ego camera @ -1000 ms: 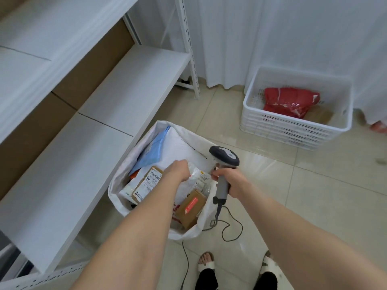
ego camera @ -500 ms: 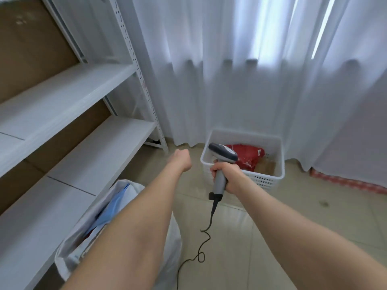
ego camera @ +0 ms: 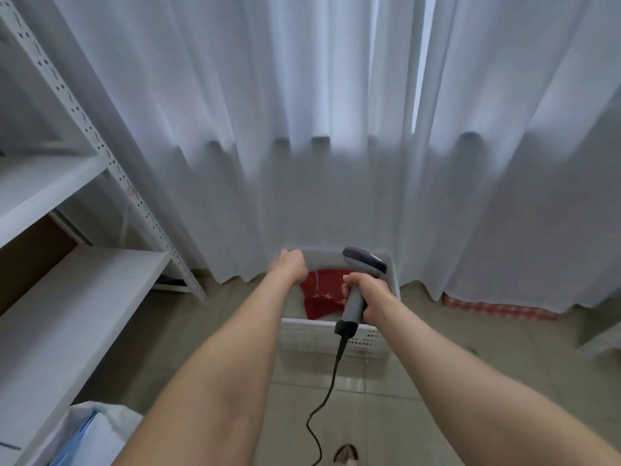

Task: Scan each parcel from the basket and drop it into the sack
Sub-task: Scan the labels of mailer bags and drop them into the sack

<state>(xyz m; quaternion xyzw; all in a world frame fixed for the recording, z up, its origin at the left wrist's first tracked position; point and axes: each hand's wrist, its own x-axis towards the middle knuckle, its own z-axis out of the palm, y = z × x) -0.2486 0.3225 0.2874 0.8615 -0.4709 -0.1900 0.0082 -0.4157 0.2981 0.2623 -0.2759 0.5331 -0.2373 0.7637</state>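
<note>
1. The red parcel (ego camera: 321,292) lies in the basket (ego camera: 322,334), just below the left hand (ego camera: 290,264) and left of the right hand (ego camera: 368,295); its long axis is hidden
2. The scanner (ego camera: 364,262) stands handle down, head pointing away and left
3. The right hand grasps the scanner's handle; the left arm is stretched out, and I cannot tell its fingers' state

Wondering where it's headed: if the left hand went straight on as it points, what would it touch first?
The left hand would probably meet the far left corner of the basket, near the red parcel; depth is unclear, so perhaps the curtain.
</note>
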